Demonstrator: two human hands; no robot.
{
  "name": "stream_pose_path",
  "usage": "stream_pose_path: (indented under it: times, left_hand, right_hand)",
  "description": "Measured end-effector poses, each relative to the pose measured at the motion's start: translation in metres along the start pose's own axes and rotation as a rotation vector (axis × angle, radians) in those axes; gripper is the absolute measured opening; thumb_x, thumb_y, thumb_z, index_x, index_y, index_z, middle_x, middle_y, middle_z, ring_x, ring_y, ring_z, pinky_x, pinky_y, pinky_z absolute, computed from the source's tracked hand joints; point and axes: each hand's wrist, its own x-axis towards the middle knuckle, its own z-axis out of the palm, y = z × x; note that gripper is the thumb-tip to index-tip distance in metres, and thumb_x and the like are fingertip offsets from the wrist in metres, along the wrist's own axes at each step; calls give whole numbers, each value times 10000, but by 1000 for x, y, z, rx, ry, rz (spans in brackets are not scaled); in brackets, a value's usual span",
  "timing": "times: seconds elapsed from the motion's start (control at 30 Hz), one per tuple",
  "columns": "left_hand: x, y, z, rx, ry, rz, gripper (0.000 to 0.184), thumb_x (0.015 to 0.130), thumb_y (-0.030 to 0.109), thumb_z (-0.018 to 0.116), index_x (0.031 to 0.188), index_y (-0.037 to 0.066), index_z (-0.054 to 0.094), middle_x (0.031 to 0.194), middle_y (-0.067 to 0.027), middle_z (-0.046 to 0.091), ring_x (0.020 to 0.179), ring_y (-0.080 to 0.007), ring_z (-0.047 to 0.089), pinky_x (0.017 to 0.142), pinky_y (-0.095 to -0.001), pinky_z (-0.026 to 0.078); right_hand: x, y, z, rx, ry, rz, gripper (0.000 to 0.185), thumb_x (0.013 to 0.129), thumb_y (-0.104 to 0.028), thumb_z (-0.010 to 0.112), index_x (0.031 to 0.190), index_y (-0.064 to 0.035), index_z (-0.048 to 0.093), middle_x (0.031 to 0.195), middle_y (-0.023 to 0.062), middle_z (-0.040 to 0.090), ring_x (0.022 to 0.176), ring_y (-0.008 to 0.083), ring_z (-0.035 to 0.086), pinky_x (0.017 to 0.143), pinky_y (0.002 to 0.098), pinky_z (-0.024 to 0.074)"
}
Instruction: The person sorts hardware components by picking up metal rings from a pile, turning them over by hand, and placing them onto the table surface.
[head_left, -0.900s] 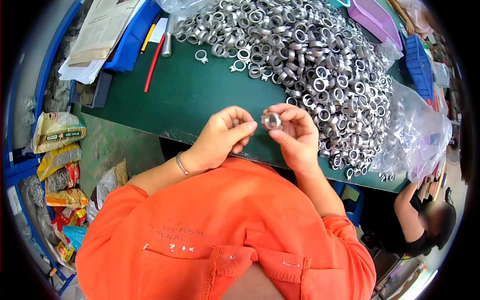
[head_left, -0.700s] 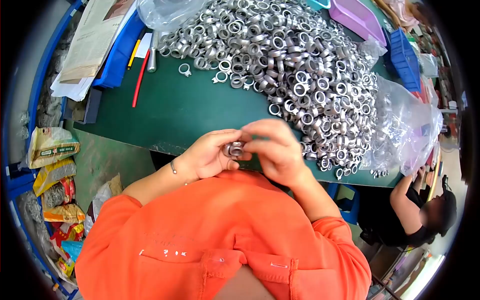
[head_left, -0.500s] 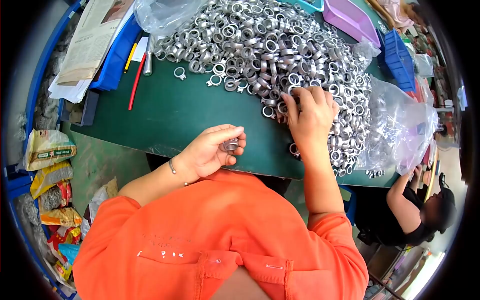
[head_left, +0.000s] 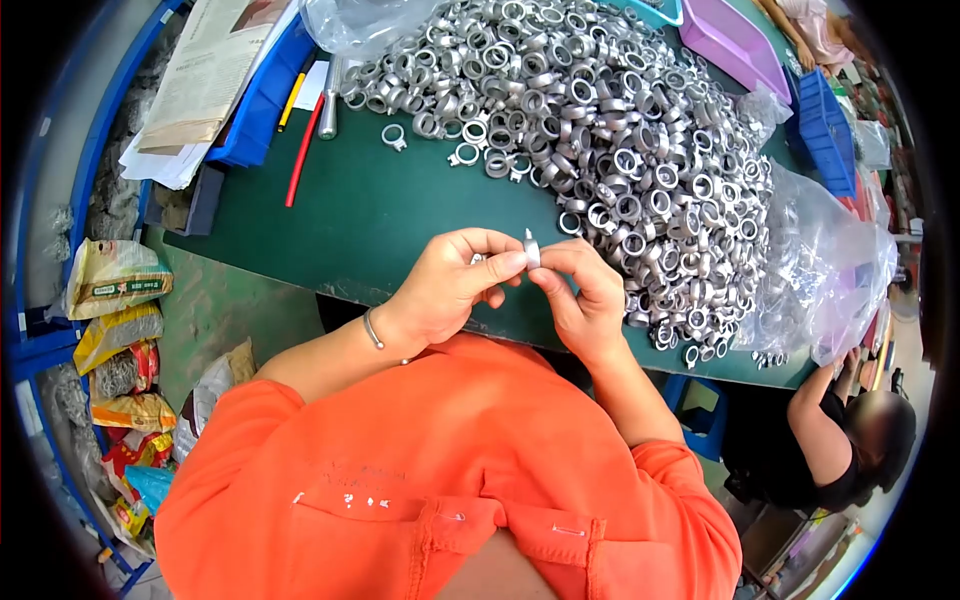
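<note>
In front of my chest, at the table's near edge, my two hands meet over a small silvery metal ring (head_left: 531, 252) turned edge-on, with a short pointed lug at its top. My left hand (head_left: 440, 285) is closed, its thumb and fingertips pinching the ring's left side. A second bit of metal shows among the curled left fingers, its shape mostly hidden. On the other side, my right hand (head_left: 588, 300) pinches the same ring between thumb and forefinger. Just beyond lies a big heap of similar metal rings (head_left: 600, 140), with one loose ring (head_left: 394, 137) lying apart to the left.
On the green table (head_left: 350, 210) lie a red pencil (head_left: 305, 150), a yellow pencil (head_left: 292, 100) and a metal rod (head_left: 328, 115). A blue bin (head_left: 265, 90) with newspaper stands left. A clear plastic bag (head_left: 815, 265), pink tray (head_left: 735, 45) and blue basket (head_left: 826, 130) are right. Other people sit nearby.
My right hand has come back from the heap to my left hand, and a ring is now pinched between them. My left hand has risen and shifted right. The whole view has moved slightly.
</note>
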Motion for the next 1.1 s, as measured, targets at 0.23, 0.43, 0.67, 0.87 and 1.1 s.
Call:
stream_pose_path:
  times: [0.23,0.43,0.67,0.87,1.1]
  left_hand:
    - [0,-3,0,758,31,591,67,787,23,665,851,21,646,865,-31,582,716,-77,507,611,-204,403]
    - [-1,-6,0,855,-10,710,88,772,9,676,848,31,638,833,-27,570,702,-80,502,593,-201,395]
    - [-8,-4,1,615,93,382,71,807,32,658,844,27,598,837,17,557,688,-28,475,571,-192,390]
    - [-9,-4,3,510,70,252,100,818,65,662,890,12,618,795,17,574,651,-8,453,554,-160,371]
    - [-5,-6,2,421,111,173,163,863,122,607,956,-8,643,805,-33,631,633,-42,527,536,-182,449]
  right_hand:
    - [-7,-2,0,256,-5,201,182,817,51,564,989,-7,555,907,96,627,801,173,596,679,273,471]
    - [-7,-7,-7,720,-89,562,266,889,-23,537,1148,31,507,934,78,601,812,114,582,684,228,481]
    - [-10,-5,-2,484,-7,356,304,782,45,649,1072,48,556,983,83,565,847,131,601,750,242,517]
    - [-17,-3,2,407,100,263,302,712,87,695,982,46,567,1011,101,538,837,156,617,707,257,547]
    - [-7,-16,-7,-131,94,-157,227,681,38,698,892,-27,648,846,93,599,717,221,598,609,299,492]
